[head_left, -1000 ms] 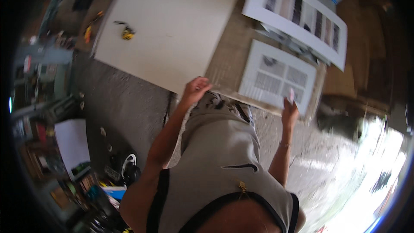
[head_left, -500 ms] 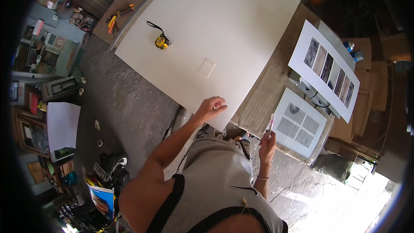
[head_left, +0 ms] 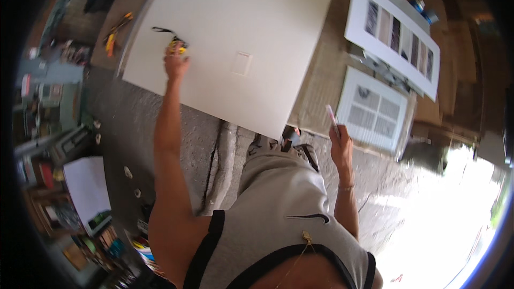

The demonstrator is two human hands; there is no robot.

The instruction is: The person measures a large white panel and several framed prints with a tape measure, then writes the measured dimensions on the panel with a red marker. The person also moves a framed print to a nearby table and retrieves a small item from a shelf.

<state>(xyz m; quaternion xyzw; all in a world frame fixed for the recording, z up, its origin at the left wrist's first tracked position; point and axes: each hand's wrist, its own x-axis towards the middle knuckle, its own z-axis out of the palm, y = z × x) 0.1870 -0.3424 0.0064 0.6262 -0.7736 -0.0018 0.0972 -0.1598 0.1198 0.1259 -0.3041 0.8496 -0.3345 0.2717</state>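
My left hand (head_left: 175, 65) reaches far out over a big white board (head_left: 257, 16), and its fingers are closed over a yellow and black tape measure (head_left: 182, 49) with a black wrist strap. The fingers hide much of the tape measure. To the right of it, a small pale rectangular card (head_left: 242, 63) lies flat on the board. My right hand (head_left: 341, 142) is off to the right, beyond the board's near corner, wrapped around a slim whitish pen (head_left: 331, 116) that points up and away from me.
Orange-handled tools (head_left: 116, 35) lie on the brown table left of the board. On the right are a white mat (head_left: 393, 37) with a row of picture strips and a framed print (head_left: 373, 108) with several panels. A white sheet (head_left: 88, 190) stands at lower left.
My left hand has moved from the board's near corner forward and left onto the tape measure. My right hand has risen slightly with the pen. The view has shifted.
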